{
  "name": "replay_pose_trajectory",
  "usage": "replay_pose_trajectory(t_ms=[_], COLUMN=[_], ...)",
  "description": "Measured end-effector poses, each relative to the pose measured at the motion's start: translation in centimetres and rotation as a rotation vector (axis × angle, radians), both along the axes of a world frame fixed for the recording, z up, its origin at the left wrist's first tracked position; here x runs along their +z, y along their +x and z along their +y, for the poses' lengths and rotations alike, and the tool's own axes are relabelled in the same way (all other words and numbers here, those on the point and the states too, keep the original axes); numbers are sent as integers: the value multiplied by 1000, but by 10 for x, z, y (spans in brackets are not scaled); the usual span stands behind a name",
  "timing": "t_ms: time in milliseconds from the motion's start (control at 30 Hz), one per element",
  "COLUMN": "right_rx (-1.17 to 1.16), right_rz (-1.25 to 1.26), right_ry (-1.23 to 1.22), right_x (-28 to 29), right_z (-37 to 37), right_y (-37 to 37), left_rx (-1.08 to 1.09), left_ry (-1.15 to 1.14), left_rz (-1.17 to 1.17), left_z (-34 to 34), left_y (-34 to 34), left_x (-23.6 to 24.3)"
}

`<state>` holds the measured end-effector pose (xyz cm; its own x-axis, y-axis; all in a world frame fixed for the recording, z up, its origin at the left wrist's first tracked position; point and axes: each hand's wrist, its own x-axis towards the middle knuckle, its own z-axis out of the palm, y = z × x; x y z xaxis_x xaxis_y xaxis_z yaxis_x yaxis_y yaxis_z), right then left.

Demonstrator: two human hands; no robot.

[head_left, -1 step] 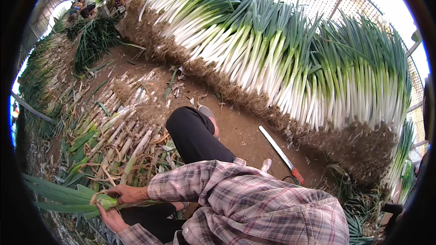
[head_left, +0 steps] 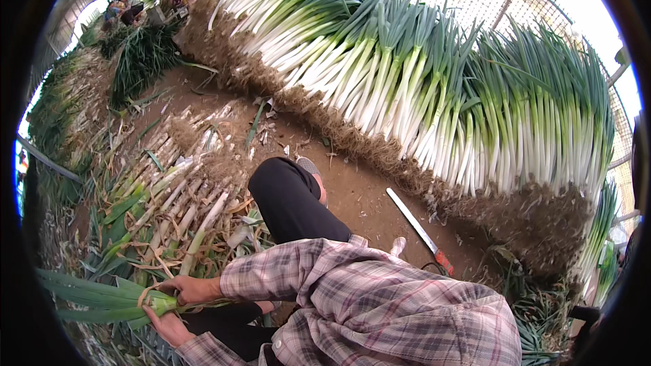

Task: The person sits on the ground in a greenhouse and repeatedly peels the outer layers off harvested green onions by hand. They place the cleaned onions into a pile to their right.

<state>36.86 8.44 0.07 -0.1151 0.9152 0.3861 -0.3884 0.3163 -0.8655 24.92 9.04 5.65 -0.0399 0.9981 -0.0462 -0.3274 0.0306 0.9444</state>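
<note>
Pinching long, green-leaved stalk (head_left: 114,294) in bare right hand (head_left: 192,289) and left hand (head_left: 169,327), apparently working dry tan strip (head_left: 140,297) around leaves, likely needing steady tension next.

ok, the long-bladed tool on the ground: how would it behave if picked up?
The tool is probably stiff: its blade looks straight. Likely won't roll: it's long and seems to lie flat on the ground.
</note>
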Motion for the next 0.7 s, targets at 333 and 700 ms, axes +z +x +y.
replay_pose_trajectory(t_ms=[333,700], right_rx=[271,172], right_rz=[115,278], right_ry=[-194,-102], right_x=[-7,26], right_z=[8,16], right_y=[9,22], left_rx=[322,-142], left_ry=[156,194], left_rz=[-183,-69], left_z=[6,16], left_y=[-3,-19], left_x=[54,31])
